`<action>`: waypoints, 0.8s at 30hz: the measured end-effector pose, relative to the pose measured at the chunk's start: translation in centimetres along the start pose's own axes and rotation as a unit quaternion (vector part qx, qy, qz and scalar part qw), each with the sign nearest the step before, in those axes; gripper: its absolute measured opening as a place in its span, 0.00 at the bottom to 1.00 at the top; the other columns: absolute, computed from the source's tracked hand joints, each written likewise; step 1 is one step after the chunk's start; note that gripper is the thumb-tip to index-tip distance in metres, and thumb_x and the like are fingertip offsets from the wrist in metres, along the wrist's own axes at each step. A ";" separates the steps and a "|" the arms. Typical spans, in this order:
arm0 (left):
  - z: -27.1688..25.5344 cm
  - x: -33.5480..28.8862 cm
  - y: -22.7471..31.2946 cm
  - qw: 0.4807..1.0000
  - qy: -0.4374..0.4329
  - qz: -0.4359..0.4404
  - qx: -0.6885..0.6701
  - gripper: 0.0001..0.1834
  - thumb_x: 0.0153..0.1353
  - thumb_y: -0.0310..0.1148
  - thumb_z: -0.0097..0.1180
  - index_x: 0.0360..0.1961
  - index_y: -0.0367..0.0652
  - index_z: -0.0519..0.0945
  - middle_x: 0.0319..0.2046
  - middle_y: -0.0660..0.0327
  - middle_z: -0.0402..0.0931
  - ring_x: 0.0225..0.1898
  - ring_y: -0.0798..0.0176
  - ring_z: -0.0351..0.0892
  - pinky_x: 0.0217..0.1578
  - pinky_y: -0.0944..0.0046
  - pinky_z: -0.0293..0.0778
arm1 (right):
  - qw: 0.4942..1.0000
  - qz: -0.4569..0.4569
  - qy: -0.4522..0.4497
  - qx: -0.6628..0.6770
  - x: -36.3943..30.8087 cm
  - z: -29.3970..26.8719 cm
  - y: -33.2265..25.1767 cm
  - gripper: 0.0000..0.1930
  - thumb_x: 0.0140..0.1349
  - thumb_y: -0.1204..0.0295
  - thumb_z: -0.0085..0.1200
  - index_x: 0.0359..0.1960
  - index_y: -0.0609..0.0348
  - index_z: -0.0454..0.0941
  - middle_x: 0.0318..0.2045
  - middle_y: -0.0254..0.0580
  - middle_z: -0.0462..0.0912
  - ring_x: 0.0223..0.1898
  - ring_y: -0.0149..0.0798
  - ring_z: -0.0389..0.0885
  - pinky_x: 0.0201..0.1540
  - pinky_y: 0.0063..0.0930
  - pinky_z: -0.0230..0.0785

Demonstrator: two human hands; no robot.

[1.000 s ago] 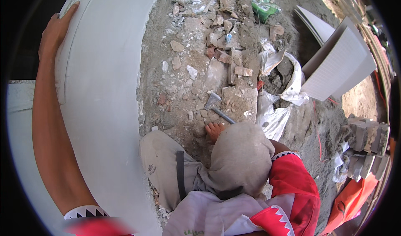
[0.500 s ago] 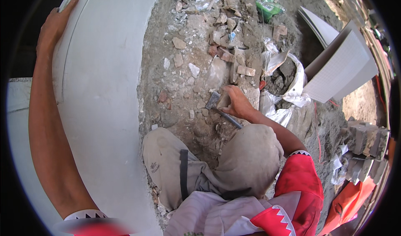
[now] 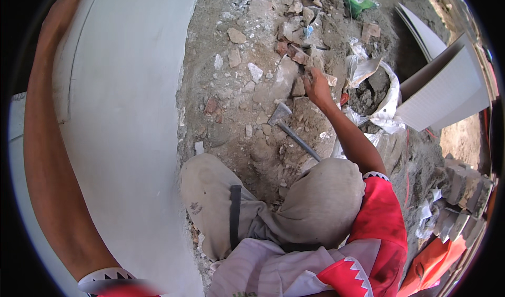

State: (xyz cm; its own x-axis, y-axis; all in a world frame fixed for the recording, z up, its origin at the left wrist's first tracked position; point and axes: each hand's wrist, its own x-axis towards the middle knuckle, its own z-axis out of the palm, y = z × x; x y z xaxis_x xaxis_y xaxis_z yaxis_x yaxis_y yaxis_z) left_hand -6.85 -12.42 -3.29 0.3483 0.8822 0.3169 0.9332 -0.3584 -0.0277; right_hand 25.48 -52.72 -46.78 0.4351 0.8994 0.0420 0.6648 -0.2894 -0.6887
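My left arm reaches up along the left side. My left hand [image 3: 59, 15] rests at the outer edge of a large pale smooth panel [image 3: 126, 113], with the fingers partly cut off by the rim of view. My right hand [image 3: 317, 88] is among broken masonry on the ground, fingers curled at a brownish piece of stone [image 3: 298, 87], which it appears to grip. A short brick piece [image 3: 331, 79] lies right beside that hand. Nearer to me, a hammer [image 3: 281, 113] lies on the rubble, its grey handle running toward my right knee.
Stones and brick bits cover the ground ahead. A torn white sack [image 3: 392, 99] and folded pale sheets [image 3: 447, 86] lie to the right, with green plastic [image 3: 357, 0] farther off. A thin string runs past the rubble. Stacked blocks [image 3: 463, 189] and orange material [image 3: 434, 265] stand at lower right.
My right hand has moved away from me, off the spot beside the hammer, seemingly carrying the piece of stone. The hammer stays in place. The view has shifted slightly.
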 end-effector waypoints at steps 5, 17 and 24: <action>-2.4 -1.7 2.1 0.997 -0.046 -0.053 0.018 0.49 0.62 0.65 0.48 0.65 0.25 0.63 0.54 0.39 0.76 0.54 0.35 0.76 0.61 0.45 0.67 | 0.982 -0.109 -0.154 0.032 -8.3 3.8 -4.8 0.17 0.58 0.70 0.59 0.47 0.62 0.73 0.45 0.55 0.76 0.47 0.59 0.75 0.51 0.47 0.69; 2.1 1.9 -2.0 0.997 0.060 -0.047 0.018 0.62 0.45 0.79 0.47 0.65 0.32 0.68 0.57 0.34 0.72 0.58 0.38 0.75 0.60 0.39 0.64 | 0.911 -0.292 -0.215 -0.198 -18.1 11.0 -9.2 0.14 0.61 0.67 0.49 0.48 0.49 0.76 0.58 0.43 0.71 0.51 0.41 0.72 0.49 0.36 0.65; 0.5 0.2 0.6 0.994 0.008 -0.108 -0.006 0.61 0.46 0.78 0.47 0.66 0.33 0.67 0.58 0.35 0.71 0.60 0.40 0.74 0.62 0.38 0.63 | 0.901 -0.250 -0.291 -0.203 -16.8 10.1 -9.5 0.23 0.49 0.62 0.63 0.47 0.55 0.73 0.47 0.45 0.71 0.49 0.44 0.71 0.46 0.37 0.64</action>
State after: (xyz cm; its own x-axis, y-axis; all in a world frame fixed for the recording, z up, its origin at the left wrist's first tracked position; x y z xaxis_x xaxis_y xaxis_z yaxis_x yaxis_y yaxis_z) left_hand -6.18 -12.30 -3.72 0.1393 0.9342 0.3285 0.9848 -0.1655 0.0531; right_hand 5.75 -61.76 -48.23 -0.2946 0.9358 -0.1938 0.9078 0.2107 -0.3625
